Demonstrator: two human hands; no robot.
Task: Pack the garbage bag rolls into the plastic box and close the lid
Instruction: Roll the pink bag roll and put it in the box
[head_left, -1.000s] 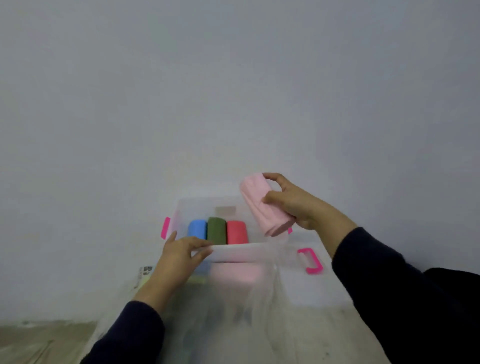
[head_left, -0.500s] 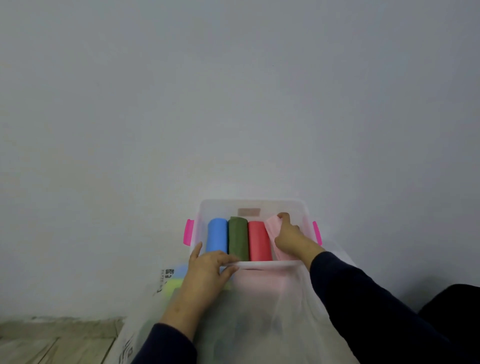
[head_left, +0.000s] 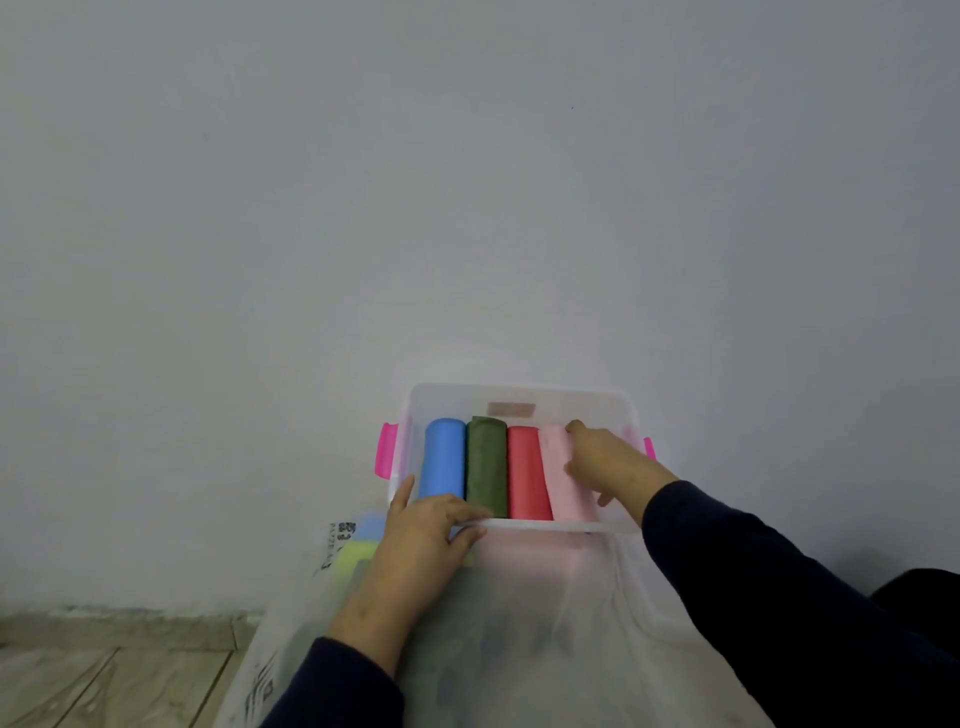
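Note:
A clear plastic box (head_left: 519, 396) with pink latches stands against the wall. Inside lie side by side a blue roll (head_left: 442, 457), a dark green roll (head_left: 486, 465), a red roll (head_left: 525, 473) and a light pink roll (head_left: 558, 475). My right hand (head_left: 605, 462) is inside the box, fingers pressed on the pink roll's right side. My left hand (head_left: 423, 535) grips the box's near rim at the left, thumb outside the left corner. The lid is not clearly visible.
A translucent plastic bag (head_left: 519, 639) with printed markings lies in front of the box, with a yellow-green roll (head_left: 353, 553) and a pale blue roll (head_left: 370, 522) seen through it. Wooden floor (head_left: 104, 670) shows at lower left. A plain wall stands behind.
My right hand carried the pink roll down from above the box and laid it beside the red roll. My left hand stayed on the near rim. The view moved closer.

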